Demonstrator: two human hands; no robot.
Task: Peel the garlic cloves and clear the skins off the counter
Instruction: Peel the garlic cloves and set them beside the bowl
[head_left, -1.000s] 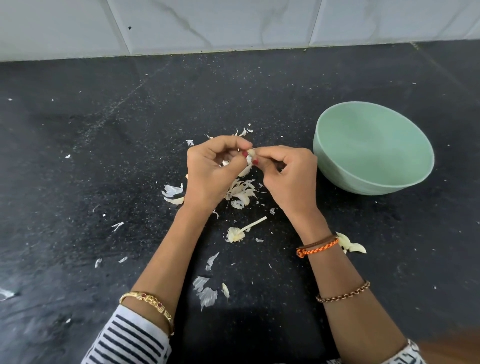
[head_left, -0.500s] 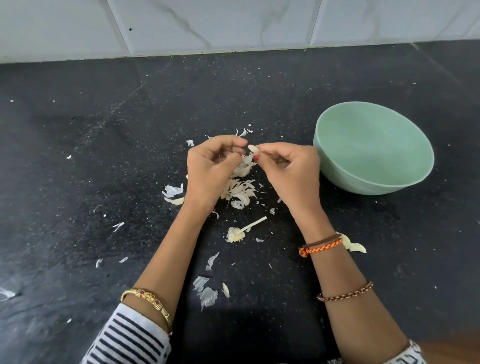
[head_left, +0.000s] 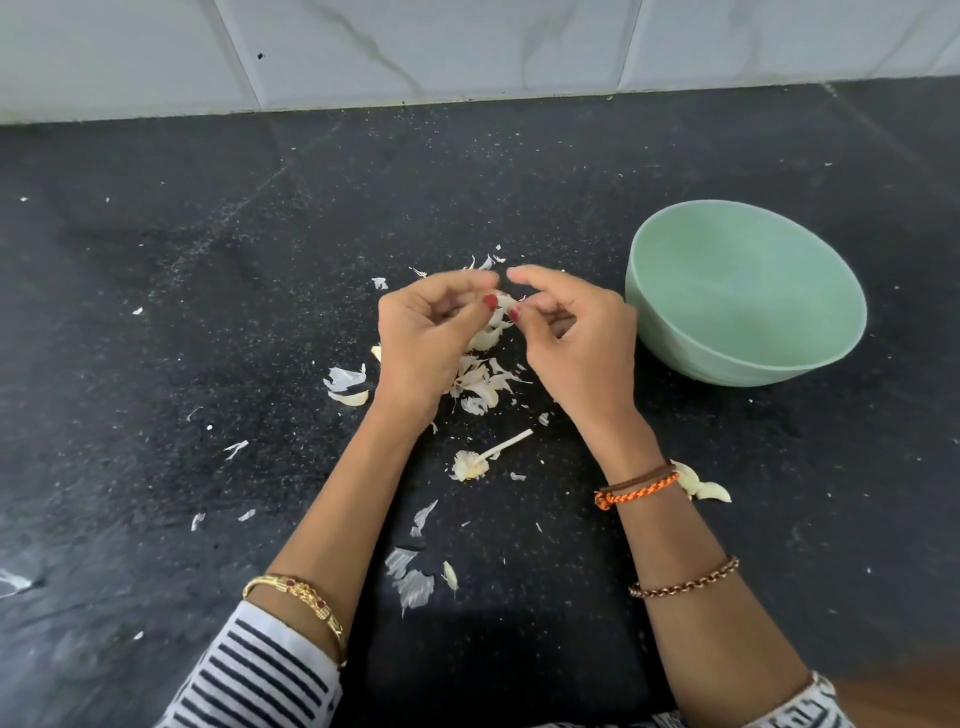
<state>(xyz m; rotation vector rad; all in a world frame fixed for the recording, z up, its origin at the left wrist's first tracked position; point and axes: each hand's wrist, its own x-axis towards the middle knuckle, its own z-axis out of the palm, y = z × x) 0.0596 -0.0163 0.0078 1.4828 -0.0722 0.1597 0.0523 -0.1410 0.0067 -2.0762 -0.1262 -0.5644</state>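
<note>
Nearest the person, papery skin flakes (head_left: 414, 586) lie on the dark worktop (head_left: 156, 338), and a little further on sits the bare garlic stem (head_left: 488, 456) with its frayed root end. To the right, just behind the right wrist, a couple of cloves (head_left: 706, 488) rest on the worktop; whether they are peeled I cannot tell. Beyond that, both hands meet over the main heap of skins (head_left: 480, 384). The left hand (head_left: 431, 338) and right hand (head_left: 571, 338) each have fingers curled, thumb and forefinger pinching one small garlic clove (head_left: 503, 301) between them. The clove looks light, firm and likely slick once bare, so it is best held by its ends while a nail lifts the thin, brittle skin, which should tear and scatter easily. Farthest, right of the hands, stands the pale green bowl (head_left: 748, 364); its visible inside holds nothing. The loose skins are so light that a careless sweep would probably send them flying.
</note>
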